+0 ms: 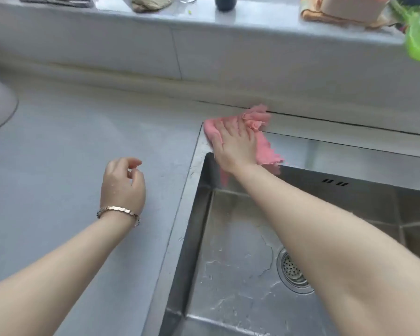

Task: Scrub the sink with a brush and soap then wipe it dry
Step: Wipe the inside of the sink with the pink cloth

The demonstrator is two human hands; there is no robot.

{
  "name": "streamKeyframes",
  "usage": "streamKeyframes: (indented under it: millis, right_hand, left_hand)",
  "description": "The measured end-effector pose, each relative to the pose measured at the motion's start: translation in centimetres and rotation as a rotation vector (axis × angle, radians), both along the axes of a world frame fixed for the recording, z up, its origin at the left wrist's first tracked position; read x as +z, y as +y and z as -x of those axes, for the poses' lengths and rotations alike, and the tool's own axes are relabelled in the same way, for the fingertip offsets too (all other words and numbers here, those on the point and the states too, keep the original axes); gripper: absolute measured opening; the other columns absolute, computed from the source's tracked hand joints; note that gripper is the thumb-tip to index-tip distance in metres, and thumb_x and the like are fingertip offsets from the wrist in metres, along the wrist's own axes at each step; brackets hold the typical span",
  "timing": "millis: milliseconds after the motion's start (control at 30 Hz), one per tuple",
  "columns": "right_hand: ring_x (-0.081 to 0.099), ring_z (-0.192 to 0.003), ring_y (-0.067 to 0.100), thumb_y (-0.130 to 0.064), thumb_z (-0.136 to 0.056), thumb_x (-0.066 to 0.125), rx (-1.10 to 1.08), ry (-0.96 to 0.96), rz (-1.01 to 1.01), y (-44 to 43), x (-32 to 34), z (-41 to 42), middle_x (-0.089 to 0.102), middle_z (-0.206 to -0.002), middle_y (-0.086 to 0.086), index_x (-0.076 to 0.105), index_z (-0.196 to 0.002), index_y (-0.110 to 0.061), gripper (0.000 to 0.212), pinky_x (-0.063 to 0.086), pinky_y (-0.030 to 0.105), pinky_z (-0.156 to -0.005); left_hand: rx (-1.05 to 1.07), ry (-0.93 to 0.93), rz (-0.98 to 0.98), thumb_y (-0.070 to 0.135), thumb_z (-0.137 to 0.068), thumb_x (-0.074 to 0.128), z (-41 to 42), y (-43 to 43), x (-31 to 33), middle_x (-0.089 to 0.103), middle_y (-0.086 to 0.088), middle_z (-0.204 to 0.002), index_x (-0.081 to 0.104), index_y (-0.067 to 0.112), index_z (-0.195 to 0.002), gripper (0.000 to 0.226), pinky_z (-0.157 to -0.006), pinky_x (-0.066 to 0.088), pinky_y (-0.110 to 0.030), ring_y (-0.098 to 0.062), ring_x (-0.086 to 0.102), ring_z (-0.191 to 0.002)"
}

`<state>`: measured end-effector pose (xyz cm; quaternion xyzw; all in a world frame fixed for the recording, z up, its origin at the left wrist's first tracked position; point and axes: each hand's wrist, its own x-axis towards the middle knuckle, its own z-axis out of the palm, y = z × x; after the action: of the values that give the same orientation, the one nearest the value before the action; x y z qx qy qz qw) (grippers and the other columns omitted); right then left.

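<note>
Drying seems begun: the right hand (235,144) presses a pink cloth (267,151) flat on the rim of the sink (192,183) at frame centre, the left hand (123,183) hangs loosely curled and empty, and the sink floor looks wet.

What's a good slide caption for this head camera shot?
Right hand presses a pink cloth onto the far left rim of the sink while the left hand hovers over the counter.

Grey countertop (58,146), pale tiled ledge (204,27)
</note>
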<state>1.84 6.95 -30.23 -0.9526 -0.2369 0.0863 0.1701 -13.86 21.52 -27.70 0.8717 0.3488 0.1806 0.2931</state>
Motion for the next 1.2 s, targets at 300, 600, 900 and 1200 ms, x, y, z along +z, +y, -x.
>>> streamKeyframes:
  millis: [300, 600, 900, 1200]
  right_hand:
    - [-0.006, -0.146, 0.023, -0.044, -0.101, 0.021, 0.401, 0.039, 0.037, 5.7, 0.1, 10.8, 0.009, -0.158, -0.006, 0.022, -0.147, -0.036, 0.047, -0.004, 0.039, -0.115]
    - [0.028, -0.139, 0.034, -0.047, -0.083, 0.017, 0.597, 0.204, -0.025, 1.9, 0.8, 26.1, 0.043, -0.145, -0.003, 0.056, -0.129, -0.031, 0.062, 0.012, 0.044, -0.109]
    - [0.064, -0.071, 0.027, -0.039, -0.051, 0.087, 0.671, 0.029, -0.106, -8.2, 2.1, 32.7, 0.068, -0.087, 0.002, 0.075, -0.083, -0.033, 0.035, 0.050, 0.035, -0.048]
    - [0.062, -0.061, 0.018, -0.038, -0.060, 0.055, 0.123, -0.181, 0.023, -30.9, 1.1, 34.4, 0.065, -0.073, -0.004, 0.073, -0.083, -0.032, 0.029, 0.042, 0.020, -0.049]
  left_hand:
    - [0.029, 0.009, 0.117, -0.010, -0.085, 0.035, 5.9, 3.2, 0.0, 0.055, -0.018, -0.111, 0.060, -0.001, -0.103, 0.032, -0.074, 0.026, -0.009, -0.011, 0.042, -0.092]
    - [0.037, 0.035, 0.182, -0.010, -0.084, 0.035, 10.2, 1.5, 1.3, 0.057, -0.019, -0.112, 0.061, -0.001, -0.102, 0.033, -0.077, 0.028, -0.009, -0.021, 0.050, -0.101]
    - [-0.184, 0.219, 0.258, -0.006, -0.084, 0.037, 10.5, -5.9, 2.0, 0.060, -0.018, -0.110, 0.063, 0.003, -0.102, 0.032, -0.081, 0.038, -0.029, -0.032, 0.054, -0.099]
    - [-0.440, 0.266, 0.299, -0.004, -0.085, 0.041, 7.7, -21.8, 1.9, 0.062, -0.012, -0.105, 0.063, 0.002, -0.102, 0.029, -0.076, 0.034, -0.019, -0.018, 0.051, -0.087]
